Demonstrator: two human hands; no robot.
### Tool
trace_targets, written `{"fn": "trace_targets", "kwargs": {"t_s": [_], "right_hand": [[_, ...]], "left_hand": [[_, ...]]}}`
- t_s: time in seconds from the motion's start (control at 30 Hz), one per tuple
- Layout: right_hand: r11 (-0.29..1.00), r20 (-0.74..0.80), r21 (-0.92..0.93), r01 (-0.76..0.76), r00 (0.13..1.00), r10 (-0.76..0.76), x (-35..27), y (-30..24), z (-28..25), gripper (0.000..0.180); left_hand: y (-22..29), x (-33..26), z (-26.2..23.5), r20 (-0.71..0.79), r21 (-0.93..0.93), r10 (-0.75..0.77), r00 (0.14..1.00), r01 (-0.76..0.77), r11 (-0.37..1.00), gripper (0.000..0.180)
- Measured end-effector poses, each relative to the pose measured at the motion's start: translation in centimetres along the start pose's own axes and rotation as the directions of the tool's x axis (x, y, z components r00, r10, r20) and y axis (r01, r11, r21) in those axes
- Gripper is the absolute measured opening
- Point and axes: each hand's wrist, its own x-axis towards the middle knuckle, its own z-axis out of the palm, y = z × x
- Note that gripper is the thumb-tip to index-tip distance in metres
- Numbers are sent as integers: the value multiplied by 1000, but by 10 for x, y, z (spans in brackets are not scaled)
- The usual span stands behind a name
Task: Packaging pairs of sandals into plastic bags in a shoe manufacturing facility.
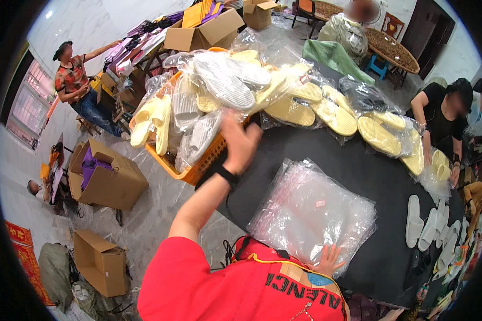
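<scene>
My left hand (241, 143), blurred and with a black band at the wrist, reaches to the edge of an orange plastic basket (179, 174). The basket is heaped with bagged slippers. Nearest to this hand is a grey bagged slipper (203, 132); whether the fingers touch it does not show clearly. My right hand (328, 260) lies with fingers spread on the near edge of a stack of clear plastic bags (321, 206) on the black table (262, 160). Beyond the bags, a row of yellow slippers (334, 117) in clear wrapping runs across the table.
White slippers (414, 221) stand at the table's right side. Across from them a person in black (434, 107) handles yellow slippers. Cardboard boxes (115, 184) sit on the floor at left. Another person (75, 80) stands by a piled table at the back left.
</scene>
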Motion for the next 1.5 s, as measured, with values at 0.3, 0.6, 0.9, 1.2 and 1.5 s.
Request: {"fn": "trace_targets", "kwargs": {"t_s": [0.3, 0.6, 0.9, 1.2, 1.5], "right_hand": [[999, 121, 42, -8, 993, 3, 2, -3, -13, 111], [997, 4, 80, 23, 1000, -23, -7, -5, -13, 106], [991, -15, 136, 4, 1000, -2, 5, -4, -25, 102], [907, 124, 387, -165, 984, 126, 11, 2, -48, 56], [875, 17, 406, -264, 959, 281, 14, -9, -46, 43]], "left_hand": [[-119, 102, 14, 171, -749, -612, 772, 506, 428, 68], [-95, 79, -40, 320, -803, -345, 882, 446, 395, 40], [74, 18, -27, 669, -716, -36, 743, 656, 241, 60], [68, -49, 86, 615, -592, 612, 497, 804, -58, 56], [-3, -60, 63, 978, -106, -42, 205, 662, 742, 37]]}}
